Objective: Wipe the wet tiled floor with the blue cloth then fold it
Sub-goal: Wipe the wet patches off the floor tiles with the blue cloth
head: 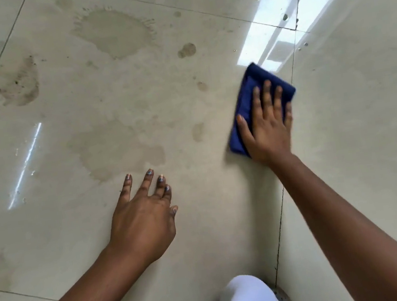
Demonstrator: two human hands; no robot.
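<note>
Head view: one blue cloth (250, 107) under the flat-fingered right hand (267, 128); left hand (142, 222) spread on tiled floor (355, 128).

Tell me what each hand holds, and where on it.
Right hand presses flat on top of the folded cloth, gripping nothing. Left hand holds nothing.

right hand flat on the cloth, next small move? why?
Probably sweep the blue cloth leftward under the right hand, toward the small wet spot and the big patch beyond. Both lie unwiped left of the cloth. The left hand rests open on the tile, bracing.
</note>
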